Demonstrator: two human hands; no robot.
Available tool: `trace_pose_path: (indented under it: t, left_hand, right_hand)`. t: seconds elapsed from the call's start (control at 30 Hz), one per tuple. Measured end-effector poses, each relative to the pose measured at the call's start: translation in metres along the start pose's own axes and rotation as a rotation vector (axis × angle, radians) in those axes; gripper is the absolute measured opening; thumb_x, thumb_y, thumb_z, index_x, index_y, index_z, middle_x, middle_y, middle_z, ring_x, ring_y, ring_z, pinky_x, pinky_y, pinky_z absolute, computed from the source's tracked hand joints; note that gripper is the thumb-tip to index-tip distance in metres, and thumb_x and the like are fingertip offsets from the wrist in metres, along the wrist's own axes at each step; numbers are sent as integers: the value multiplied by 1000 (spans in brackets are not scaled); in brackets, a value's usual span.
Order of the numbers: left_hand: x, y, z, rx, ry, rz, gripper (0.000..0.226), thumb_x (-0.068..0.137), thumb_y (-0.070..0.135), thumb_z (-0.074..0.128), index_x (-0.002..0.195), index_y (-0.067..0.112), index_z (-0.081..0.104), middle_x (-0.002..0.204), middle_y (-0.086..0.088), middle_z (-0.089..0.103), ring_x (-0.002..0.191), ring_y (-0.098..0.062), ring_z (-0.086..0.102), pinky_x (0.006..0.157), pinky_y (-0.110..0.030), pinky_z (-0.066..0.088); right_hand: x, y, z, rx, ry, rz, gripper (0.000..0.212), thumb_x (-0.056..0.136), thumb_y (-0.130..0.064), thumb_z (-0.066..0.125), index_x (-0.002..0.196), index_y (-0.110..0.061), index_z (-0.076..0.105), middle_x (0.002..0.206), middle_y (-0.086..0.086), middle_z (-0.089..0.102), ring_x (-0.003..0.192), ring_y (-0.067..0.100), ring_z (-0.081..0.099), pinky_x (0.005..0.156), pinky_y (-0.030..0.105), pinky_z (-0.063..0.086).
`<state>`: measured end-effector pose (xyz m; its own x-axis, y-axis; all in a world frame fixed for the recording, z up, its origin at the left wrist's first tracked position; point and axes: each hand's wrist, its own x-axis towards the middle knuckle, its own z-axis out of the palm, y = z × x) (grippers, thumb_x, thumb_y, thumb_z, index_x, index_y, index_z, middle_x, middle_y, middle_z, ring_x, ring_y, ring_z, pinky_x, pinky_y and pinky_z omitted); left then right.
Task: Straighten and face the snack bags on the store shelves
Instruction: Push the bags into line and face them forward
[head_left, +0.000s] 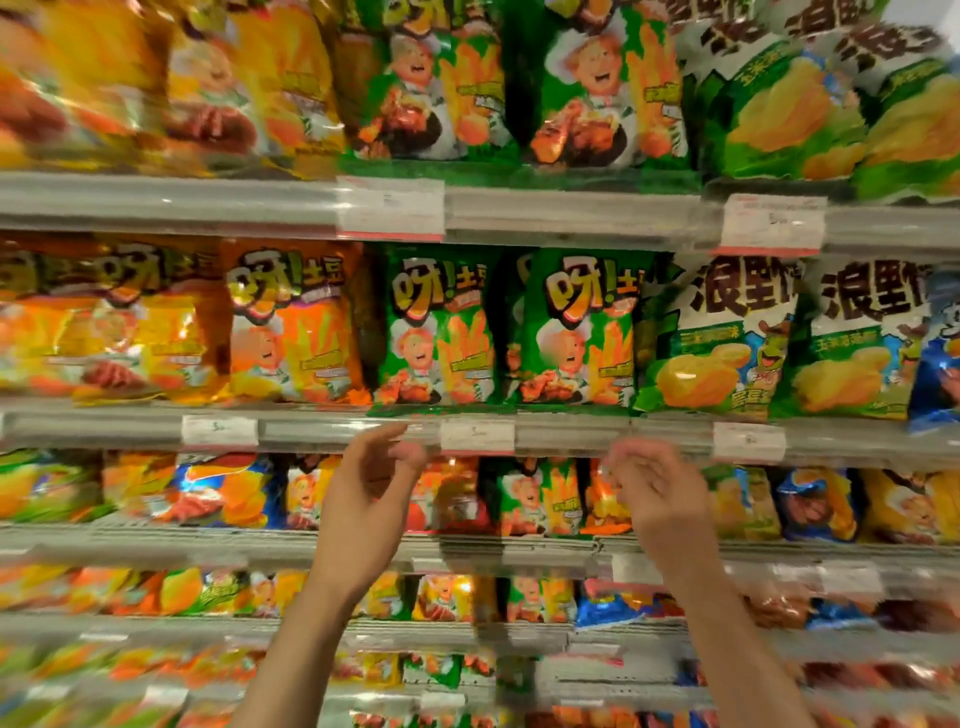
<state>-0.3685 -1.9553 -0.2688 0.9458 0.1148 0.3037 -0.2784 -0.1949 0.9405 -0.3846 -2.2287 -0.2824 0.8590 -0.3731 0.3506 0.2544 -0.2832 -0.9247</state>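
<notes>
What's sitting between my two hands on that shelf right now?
In the head view, between the left hand and right hand, a green snack bag stands on the shelf, with orange bags beside it.

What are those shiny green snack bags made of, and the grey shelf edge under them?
The shiny green snack bags look like thin glossy plastic film, perhaps foil-lined: they crinkle and catch bright glints. The grey shelf edge seems painted metal behind a clear plastic strip holding white price labels, though blur leaves that unsure.
</notes>
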Motion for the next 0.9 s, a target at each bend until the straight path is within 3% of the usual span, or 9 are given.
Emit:
trace_pose_path:
  t: [0.13, 0.27, 0.47, 0.6, 0.67, 0.77, 0.83, 0.9]
  left_hand:
    - [0, -20, -83, 9, -6, -19, 19, 98, 22, 66, 117, 27, 64, 98, 11, 75, 96, -5, 70, 82, -22, 52]
    - [-2, -32, -160, 11, 57, -29, 17, 97, 20, 68, 112, 26, 66, 93, 2, 75, 92, -11, 71, 86, -32, 56]
    - [5, -42, -244, 13, 106, -86, 20, 97, 30, 66, 117, 31, 64, 95, 19, 72, 92, -5, 70, 90, -35, 55]
    - [23, -46, -274, 16, 132, -64, 19, 97, 29, 65, 116, 29, 63, 94, 18, 73, 89, 0, 69, 77, -17, 51]
    - [35, -48, -282, 18, 147, -68, 18, 96, 30, 66, 114, 31, 64, 95, 10, 74, 90, 0, 68, 80, -21, 50]
    - [58, -48, -288, 30, 154, -64, 17, 96, 28, 67, 112, 33, 65, 97, 2, 73, 91, -4, 68, 83, -28, 53]
    - [75, -45, -288, 46, 142, -47, 16, 97, 28, 67, 112, 34, 65, 97, 10, 74, 92, -3, 69, 84, -27, 54]
    - [94, -42, -283, 78, 110, -5, 15, 98, 27, 65, 111, 36, 65, 97, 18, 73, 93, -1, 69, 83, -26, 55]
  right_hand:
    - [-39, -22, 83, 24, -98, 48, 9, 97, -13, 64, 96, -21, 68, 91, 2, 72, 83, 6, 67, 73, 18, 52]
    - [-71, -42, 157, 58, -180, 82, 15, 97, -9, 64, 92, -24, 67, 82, -4, 71, 78, -2, 68, 73, 16, 53]
    - [-85, -74, 242, 98, -241, 136, 12, 96, -9, 65, 94, -20, 68, 90, 4, 72, 83, 14, 68, 76, 24, 52]
    - [-71, -93, 284, 115, -240, 151, 6, 95, -11, 67, 94, -17, 68, 92, 10, 73, 88, 22, 67, 83, 35, 54]
    - [-60, -97, 298, 102, -244, 141, 5, 95, -14, 66, 96, -18, 68, 95, 10, 72, 94, 23, 68, 88, 38, 54]
    - [-38, -101, 306, 90, -212, 104, 6, 96, -18, 66, 100, -21, 69, 97, 4, 72, 96, 21, 68, 89, 37, 54]
    - [-20, -103, 304, 67, -160, 73, 4, 97, -24, 65, 101, -24, 68, 94, -1, 70, 92, 17, 67, 82, 34, 53]
    - [-5, -105, 298, 9, -102, 32, 3, 99, -25, 63, 99, -27, 66, 88, -8, 66, 84, 8, 63, 72, 22, 47]
